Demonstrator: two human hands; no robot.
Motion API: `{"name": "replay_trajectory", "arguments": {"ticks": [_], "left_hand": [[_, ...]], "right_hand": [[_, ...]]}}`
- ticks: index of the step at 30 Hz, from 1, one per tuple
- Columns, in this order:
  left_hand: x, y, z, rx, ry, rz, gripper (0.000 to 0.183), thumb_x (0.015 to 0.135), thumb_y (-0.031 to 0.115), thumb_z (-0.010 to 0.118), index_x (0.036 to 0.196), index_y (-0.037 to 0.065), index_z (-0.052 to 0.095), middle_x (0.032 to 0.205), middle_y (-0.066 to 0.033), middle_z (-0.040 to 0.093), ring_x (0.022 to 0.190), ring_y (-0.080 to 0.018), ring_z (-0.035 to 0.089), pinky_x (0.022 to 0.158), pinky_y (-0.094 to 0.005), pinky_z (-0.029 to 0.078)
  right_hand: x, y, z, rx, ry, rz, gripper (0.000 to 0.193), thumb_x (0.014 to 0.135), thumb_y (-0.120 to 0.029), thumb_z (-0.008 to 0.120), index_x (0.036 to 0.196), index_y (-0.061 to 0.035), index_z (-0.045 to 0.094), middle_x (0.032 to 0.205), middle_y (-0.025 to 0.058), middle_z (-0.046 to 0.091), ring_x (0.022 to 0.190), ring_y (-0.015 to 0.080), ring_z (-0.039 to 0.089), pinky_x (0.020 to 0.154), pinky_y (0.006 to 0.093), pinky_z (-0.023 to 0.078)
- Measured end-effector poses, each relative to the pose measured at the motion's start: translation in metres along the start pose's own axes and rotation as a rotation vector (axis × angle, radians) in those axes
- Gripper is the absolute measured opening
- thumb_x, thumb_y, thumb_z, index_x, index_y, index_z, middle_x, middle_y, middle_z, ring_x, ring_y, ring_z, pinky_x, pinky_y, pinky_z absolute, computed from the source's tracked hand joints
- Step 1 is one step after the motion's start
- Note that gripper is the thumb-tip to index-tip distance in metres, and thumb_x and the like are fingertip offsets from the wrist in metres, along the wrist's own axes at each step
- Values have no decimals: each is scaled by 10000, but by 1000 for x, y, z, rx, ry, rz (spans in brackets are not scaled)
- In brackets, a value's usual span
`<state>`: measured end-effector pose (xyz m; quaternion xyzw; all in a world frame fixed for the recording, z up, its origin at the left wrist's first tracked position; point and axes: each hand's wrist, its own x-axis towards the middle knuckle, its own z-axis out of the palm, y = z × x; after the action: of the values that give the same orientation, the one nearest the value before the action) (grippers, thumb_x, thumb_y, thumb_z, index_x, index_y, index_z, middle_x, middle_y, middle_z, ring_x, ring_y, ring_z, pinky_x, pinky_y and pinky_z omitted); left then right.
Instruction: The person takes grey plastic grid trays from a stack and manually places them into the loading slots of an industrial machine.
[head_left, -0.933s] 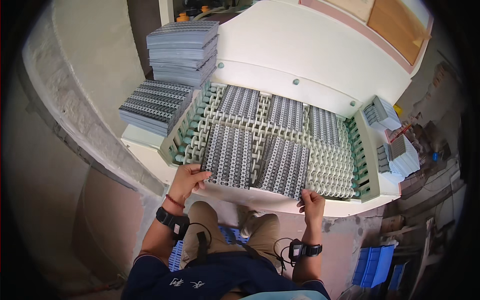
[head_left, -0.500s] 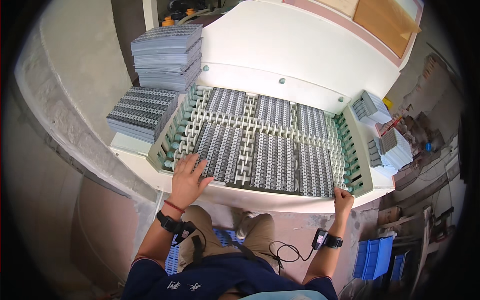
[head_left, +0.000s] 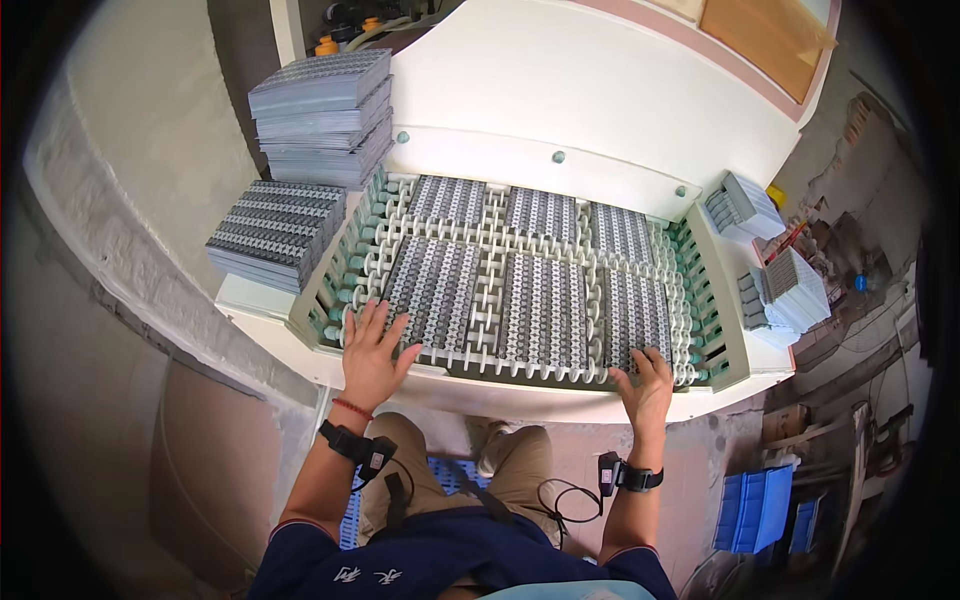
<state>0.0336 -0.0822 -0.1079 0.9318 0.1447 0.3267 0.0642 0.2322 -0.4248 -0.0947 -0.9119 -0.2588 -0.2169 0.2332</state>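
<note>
Two rows of flat grey panels with a dark, repeated pattern lie on a conveyor bed of white wheel rollers (head_left: 490, 315). At the near left corner of the front left panel (head_left: 432, 290), my left hand (head_left: 372, 352) rests with fingers spread, thumb pointing right. My right hand (head_left: 645, 388) is at the near edge of the front right panel (head_left: 637, 312), its fingers apart and fingertips at the panel's edge. Between them lies the front middle panel (head_left: 543, 310). Farther back are a left panel (head_left: 447, 200), a middle panel (head_left: 541, 212) and a right panel (head_left: 620, 233).
On the left ledge stand a low stack of patterned panels (head_left: 275, 225) and a taller stack (head_left: 322, 115) behind it. Smaller stacked pieces (head_left: 745, 207) sit on the right ledge. A white machine cover (head_left: 560, 90) rises behind the rollers. Blue crates (head_left: 752, 510) stand at lower right.
The front panels have shifted away from the near edge, baring roller ends there. My right hand has moved left from the bed's corner and its fingers have opened. My left hand has barely moved.
</note>
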Motion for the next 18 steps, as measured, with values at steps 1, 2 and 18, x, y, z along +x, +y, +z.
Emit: {"name": "replay_trajectory", "arguments": {"ticks": [1,2,18], "left_hand": [[1,2,0,3,12,-12,430,762,295,648,1138,105,561,1234,-164,478,1203,-343,393,1024,-509,225],[1,3,0,5,25,-24,437,764,300,644,1145,102,557,1250,-166,466,1216,-343,378,1027,-508,219],[9,2,-62,-137,232,33,413,729,194,700,1083,32,561,1150,-156,523,1090,-341,488,916,-418,405]], "right_hand": [[2,1,0,26,-13,28,464,646,-283,749,1004,-14,629,1100,171,553,1015,335,512,882,416,386],[3,1,0,52,-27,55,467,651,-281,747,1011,-10,625,1099,176,554,1020,337,510,888,417,384],[-35,-37,-22,362,108,42,128,764,-49,641,873,5,603,946,152,573,906,310,556,796,378,437]]}}
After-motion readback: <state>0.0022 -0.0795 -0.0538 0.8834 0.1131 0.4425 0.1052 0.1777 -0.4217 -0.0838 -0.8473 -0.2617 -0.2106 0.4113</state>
